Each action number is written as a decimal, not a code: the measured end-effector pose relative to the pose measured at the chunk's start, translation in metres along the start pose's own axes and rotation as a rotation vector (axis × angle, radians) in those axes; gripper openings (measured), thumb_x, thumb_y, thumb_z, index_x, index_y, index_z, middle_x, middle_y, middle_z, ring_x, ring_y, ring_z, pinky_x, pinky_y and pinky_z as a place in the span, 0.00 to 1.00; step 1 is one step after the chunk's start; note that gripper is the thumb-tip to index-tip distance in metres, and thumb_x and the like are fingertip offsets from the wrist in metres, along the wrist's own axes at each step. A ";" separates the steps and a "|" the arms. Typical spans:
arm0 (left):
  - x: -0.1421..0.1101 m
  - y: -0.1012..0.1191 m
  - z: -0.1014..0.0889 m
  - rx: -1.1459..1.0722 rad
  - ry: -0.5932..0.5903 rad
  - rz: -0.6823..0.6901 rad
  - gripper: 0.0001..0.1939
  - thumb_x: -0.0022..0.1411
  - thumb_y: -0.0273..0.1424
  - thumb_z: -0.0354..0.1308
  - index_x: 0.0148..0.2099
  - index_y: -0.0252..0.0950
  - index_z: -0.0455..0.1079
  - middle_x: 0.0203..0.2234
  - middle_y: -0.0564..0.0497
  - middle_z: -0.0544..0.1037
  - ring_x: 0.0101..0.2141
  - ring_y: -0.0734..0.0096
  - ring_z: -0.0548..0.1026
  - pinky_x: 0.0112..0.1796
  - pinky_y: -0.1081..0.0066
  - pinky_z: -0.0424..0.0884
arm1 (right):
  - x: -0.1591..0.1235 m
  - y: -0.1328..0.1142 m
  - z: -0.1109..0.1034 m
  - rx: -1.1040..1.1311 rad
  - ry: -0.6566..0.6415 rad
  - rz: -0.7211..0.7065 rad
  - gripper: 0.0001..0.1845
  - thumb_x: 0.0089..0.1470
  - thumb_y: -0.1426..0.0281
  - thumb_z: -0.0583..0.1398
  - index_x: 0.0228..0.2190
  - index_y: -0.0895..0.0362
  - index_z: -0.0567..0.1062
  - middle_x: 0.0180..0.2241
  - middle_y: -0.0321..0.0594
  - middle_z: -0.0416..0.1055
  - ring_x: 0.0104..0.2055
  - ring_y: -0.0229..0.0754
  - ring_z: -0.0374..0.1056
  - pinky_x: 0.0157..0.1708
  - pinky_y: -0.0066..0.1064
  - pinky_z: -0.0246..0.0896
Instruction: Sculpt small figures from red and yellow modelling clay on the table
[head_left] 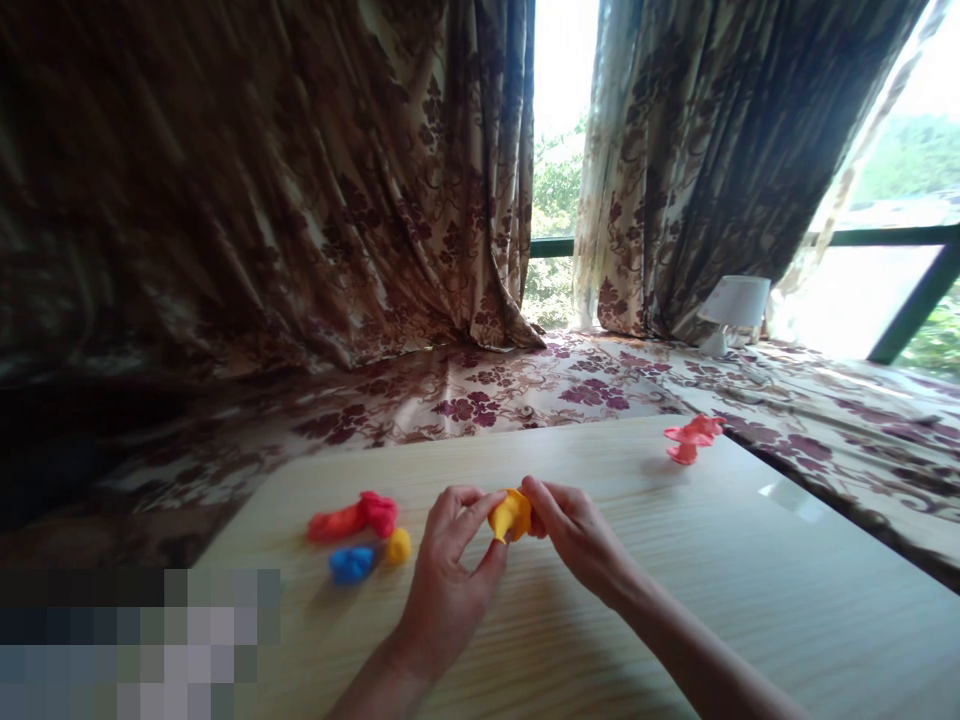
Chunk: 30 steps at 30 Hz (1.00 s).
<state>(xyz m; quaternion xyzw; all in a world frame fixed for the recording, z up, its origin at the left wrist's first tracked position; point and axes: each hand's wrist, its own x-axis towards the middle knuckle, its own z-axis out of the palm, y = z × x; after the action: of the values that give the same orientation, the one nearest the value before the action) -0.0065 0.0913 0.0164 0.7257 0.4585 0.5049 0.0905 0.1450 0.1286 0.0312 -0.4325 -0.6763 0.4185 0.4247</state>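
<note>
Between my two hands is a piece of yellow modelling clay (511,515), pulled into an uneven, flared shape with a point at its lower end. My left hand (459,560) pinches it from the left with thumb and fingers. From the other side, the fingertips of my right hand (574,530) close on its right edge. Left of my left hand lie a small yellow clay ball (398,546), a blue clay lump (351,565), an orange-red clay piece (335,523) and a crimson clay lump (379,513).
A coral-pink clay figure (691,438) stands near the far right corner of the pale wooden table (600,460). Beyond the table are floral cloth (592,392), a small white lamp (735,302), patterned curtains (375,200) and windows. A pixelated patch covers the lower left.
</note>
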 end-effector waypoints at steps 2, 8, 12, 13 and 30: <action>0.000 0.001 0.001 -0.013 -0.028 0.014 0.21 0.55 0.23 0.53 0.51 0.44 0.65 0.41 0.48 0.68 0.45 0.65 0.67 0.45 0.64 0.67 | -0.001 0.000 0.000 0.028 -0.012 -0.026 0.21 0.55 0.58 0.52 0.23 0.61 0.73 0.20 0.35 0.67 0.23 0.34 0.61 0.23 0.23 0.55; 0.004 0.007 0.000 -0.018 0.093 -0.040 0.14 0.53 0.28 0.58 0.43 0.40 0.64 0.37 0.50 0.69 0.42 0.66 0.69 0.45 0.64 0.67 | -0.002 -0.004 0.004 0.066 0.032 -0.040 0.18 0.53 0.60 0.54 0.24 0.60 0.75 0.20 0.36 0.68 0.25 0.36 0.62 0.24 0.24 0.57; 0.005 0.007 -0.001 -0.029 0.081 -0.027 0.08 0.56 0.27 0.54 0.40 0.40 0.64 0.37 0.50 0.69 0.43 0.67 0.68 0.46 0.65 0.66 | -0.001 -0.005 0.003 0.042 0.058 -0.014 0.23 0.55 0.58 0.51 0.19 0.60 0.72 0.17 0.36 0.65 0.22 0.35 0.61 0.22 0.24 0.56; 0.005 0.006 -0.001 -0.031 0.067 -0.018 0.09 0.56 0.26 0.54 0.40 0.41 0.64 0.38 0.50 0.68 0.44 0.67 0.68 0.46 0.65 0.65 | -0.001 -0.005 0.003 0.057 0.054 -0.019 0.22 0.54 0.58 0.52 0.20 0.60 0.72 0.18 0.36 0.66 0.23 0.35 0.61 0.22 0.24 0.56; 0.004 0.006 0.001 -0.103 0.030 -0.059 0.07 0.56 0.25 0.53 0.39 0.39 0.62 0.41 0.49 0.70 0.47 0.67 0.68 0.48 0.65 0.64 | -0.004 -0.002 0.000 -0.190 0.078 -0.223 0.13 0.55 0.66 0.54 0.25 0.58 0.75 0.24 0.37 0.68 0.26 0.35 0.62 0.26 0.24 0.55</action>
<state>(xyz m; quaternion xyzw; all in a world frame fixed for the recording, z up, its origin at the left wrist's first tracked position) -0.0020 0.0912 0.0225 0.6986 0.4544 0.5358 0.1358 0.1459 0.1242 0.0319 -0.4089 -0.7398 0.2857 0.4516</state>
